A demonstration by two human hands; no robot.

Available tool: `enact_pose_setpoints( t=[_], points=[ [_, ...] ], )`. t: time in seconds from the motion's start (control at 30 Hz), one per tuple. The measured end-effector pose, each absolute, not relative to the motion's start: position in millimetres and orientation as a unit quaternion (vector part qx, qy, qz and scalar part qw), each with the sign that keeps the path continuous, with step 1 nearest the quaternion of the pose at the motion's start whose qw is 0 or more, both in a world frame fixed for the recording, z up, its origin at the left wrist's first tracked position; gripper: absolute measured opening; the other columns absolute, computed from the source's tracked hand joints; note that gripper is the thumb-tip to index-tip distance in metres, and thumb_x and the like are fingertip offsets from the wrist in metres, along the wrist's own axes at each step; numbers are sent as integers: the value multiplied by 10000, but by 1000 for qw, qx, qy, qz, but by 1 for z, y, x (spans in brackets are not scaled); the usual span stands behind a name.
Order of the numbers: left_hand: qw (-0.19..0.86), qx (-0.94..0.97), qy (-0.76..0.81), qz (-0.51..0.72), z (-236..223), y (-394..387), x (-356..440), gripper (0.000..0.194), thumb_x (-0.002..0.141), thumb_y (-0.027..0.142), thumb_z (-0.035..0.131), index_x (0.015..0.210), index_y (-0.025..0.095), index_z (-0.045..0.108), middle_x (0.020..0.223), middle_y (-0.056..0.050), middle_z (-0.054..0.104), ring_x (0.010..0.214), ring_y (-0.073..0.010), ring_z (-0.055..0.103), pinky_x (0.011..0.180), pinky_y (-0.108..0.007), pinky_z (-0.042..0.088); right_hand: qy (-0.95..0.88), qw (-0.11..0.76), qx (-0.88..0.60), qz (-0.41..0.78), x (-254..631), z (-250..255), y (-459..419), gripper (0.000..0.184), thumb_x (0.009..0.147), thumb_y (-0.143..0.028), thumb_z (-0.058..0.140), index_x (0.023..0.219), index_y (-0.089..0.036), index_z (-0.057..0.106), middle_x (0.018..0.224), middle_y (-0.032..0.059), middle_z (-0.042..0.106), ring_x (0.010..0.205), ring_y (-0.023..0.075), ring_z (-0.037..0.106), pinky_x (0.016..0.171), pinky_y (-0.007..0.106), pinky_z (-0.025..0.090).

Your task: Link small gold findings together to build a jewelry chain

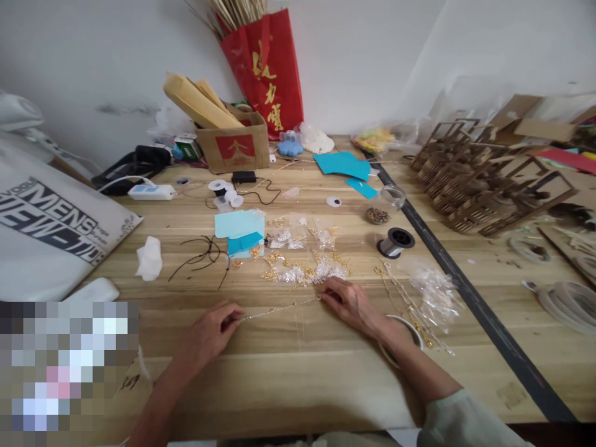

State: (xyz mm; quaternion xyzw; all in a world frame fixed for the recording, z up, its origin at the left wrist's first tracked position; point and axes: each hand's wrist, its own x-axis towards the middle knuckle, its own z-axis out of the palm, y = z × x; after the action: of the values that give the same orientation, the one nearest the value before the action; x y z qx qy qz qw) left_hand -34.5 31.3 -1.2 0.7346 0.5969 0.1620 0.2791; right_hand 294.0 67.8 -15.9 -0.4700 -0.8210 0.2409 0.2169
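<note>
Item: one thin chain, pale metal with small beads or links along it, centre of the frame, a little below the middle, over the bare wood of the table. Long axis: nearly crosswise, rising slightly from lower left to upper right, drawn almost straight between the two hands.

Left end: at the left hand, thumb and forefinger closed together on the chain, the other fingers curled. Right end: at the right hand, fingertips brought together at a small end loop, apparently pinching it; the exact grip is hidden. The chain thus lies to the right of the left fingertips and to the left of the right ones, neither hand nearer its middle by much; the right hand sits higher in the frame.

Just above the chain, near the right fingertips: heap of silver-coloured pieces, with gold-coloured pieces scattered at its left edge. Above these: small clear bags.

Left of centre: pale-blue sheet; black cords, loosely tangled.

Right of centre: wire spool, upright; loose chains; crumpled clear plastic; a white ring-shaped rim, partly covered by the right forearm.

Outer items: red bag, top centre; dark wooden frames, upper right.
</note>
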Motion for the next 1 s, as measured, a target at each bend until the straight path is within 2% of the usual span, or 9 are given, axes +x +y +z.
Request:
enact_pose_setpoints(
  t=[0.3, 0.47, 0.57, 0.8, 1.0],
  points=[
    [287, 707, 633, 134, 8, 27, -32, 196, 765, 329, 488, 797, 195, 627, 741, -16, 637, 621, -158, 556, 609, -264, 448, -832, 204, -467, 220, 292, -17, 67, 103, 914, -212, 488, 888, -204, 588, 833, 18, 622, 711, 142, 567, 628, 242, 375],
    [251, 710, 654, 65, 19, 22, -28, 172, 804, 302, 483, 760, 198, 613, 753, -15, 642, 672, -170, 586, 654, -284, 436, -832, 206, -460, 230, 292, -12, 66, 132, 924, -205, 466, 887, -195, 592, 831, 26, 624, 729, 150, 576, 661, 257, 395],
    [242, 720, 648, 67, 21, 18, -29, 199, 843, 320, 458, 790, 201, 609, 780, -18, 641, 697, -171, 592, 674, -290, 441, -829, 207, -462, 236, 291, -11, 66, 134, 924, -207, 467, 884, -198, 595, 833, 27, 624, 731, 152, 579, 662, 259, 402],
    [262, 743, 612, 63, 20, 15, -33, 168, 835, 236, 453, 810, 199, 615, 862, -31, 642, 818, -192, 596, 755, -304, 447, -829, 208, -462, 236, 291, -10, 66, 130, 919, -197, 476, 870, -191, 597, 822, 30, 622, 721, 152, 577, 657, 254, 401],
    [244, 753, 610, 40, 24, 18, -35, 188, 854, 224, 422, 745, 193, 573, 815, -25, 627, 780, -194, 584, 724, -305, 424, -815, 222, -469, 259, 292, -13, 66, 75, 902, -195, 500, 894, -189, 575, 809, 18, 637, 699, 144, 586, 665, 253, 415]
  ],
)
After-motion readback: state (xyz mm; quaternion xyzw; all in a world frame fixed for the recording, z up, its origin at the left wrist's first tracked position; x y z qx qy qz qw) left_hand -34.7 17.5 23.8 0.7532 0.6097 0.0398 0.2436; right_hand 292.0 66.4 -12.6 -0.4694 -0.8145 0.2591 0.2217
